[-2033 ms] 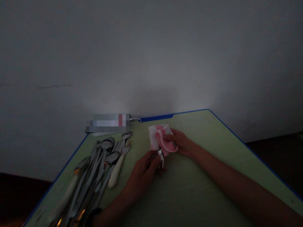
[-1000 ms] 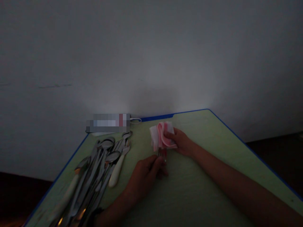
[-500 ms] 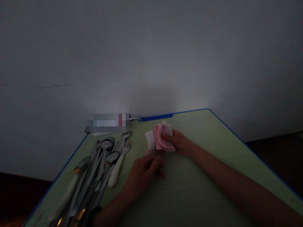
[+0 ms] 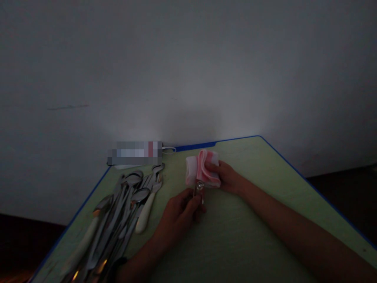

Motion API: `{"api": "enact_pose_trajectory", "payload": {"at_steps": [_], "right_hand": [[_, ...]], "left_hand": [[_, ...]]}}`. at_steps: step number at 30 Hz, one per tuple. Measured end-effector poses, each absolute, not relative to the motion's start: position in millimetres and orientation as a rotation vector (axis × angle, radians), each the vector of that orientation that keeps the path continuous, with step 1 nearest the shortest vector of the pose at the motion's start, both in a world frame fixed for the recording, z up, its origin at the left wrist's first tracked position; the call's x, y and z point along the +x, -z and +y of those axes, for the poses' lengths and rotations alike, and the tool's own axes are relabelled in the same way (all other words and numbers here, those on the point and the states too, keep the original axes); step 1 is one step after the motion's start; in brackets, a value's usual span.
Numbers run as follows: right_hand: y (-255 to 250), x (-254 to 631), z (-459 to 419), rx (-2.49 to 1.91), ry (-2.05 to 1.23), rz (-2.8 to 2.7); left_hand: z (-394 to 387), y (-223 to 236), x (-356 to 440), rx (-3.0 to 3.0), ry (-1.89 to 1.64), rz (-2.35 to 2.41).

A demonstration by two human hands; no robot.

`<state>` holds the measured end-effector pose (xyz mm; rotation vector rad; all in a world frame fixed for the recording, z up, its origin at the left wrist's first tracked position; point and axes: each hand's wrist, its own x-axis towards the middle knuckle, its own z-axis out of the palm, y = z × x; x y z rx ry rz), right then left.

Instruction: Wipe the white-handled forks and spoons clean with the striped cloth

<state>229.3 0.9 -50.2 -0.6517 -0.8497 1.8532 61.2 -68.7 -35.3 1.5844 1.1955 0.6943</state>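
Observation:
My left hand [image 4: 178, 214] is closed around the handle of a small metal utensil [image 4: 199, 190], probably a fork, whose top end pokes up from my fingers. My right hand [image 4: 226, 177] pinches a folded pink and white cloth [image 4: 202, 168] and presses it around the upper end of that utensil. Both hands hover just above a pale green table [image 4: 235, 236] with a blue edge. The scene is dim, so the utensil's shape is hard to make out.
A pile of several metal spoons and other cutlery [image 4: 118, 212], some with white handles, lies on the table's left side. A blurred-out flat object [image 4: 134, 153] sits at the far edge against a plain grey wall. Dark floor lies beyond both table sides.
The cloth has slid up and down over the utensil's top end while my left hand kept its grip; now more bare metal shows below the cloth than half a second ago.

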Motion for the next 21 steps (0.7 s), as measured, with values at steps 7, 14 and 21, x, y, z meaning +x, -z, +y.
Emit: {"api": "enact_pose_trajectory", "payload": {"at_steps": [7, 14, 21], "right_hand": [[52.8, 226.3, -1.9, -0.675, -1.853, -0.886], [59.3, 222.6, 8.4, -0.728, -1.779, -0.672], [60.8, 223.7, 10.5, -0.694, -1.715, -0.715]], "left_hand": [[-67.7, 33.0, 65.2, 1.63, -0.624, 1.26], [-68.1, 31.0, 64.1, 1.681, -0.613, 1.241], [-69.3, 31.5, 62.9, 1.715, -0.62, 1.22]]}}
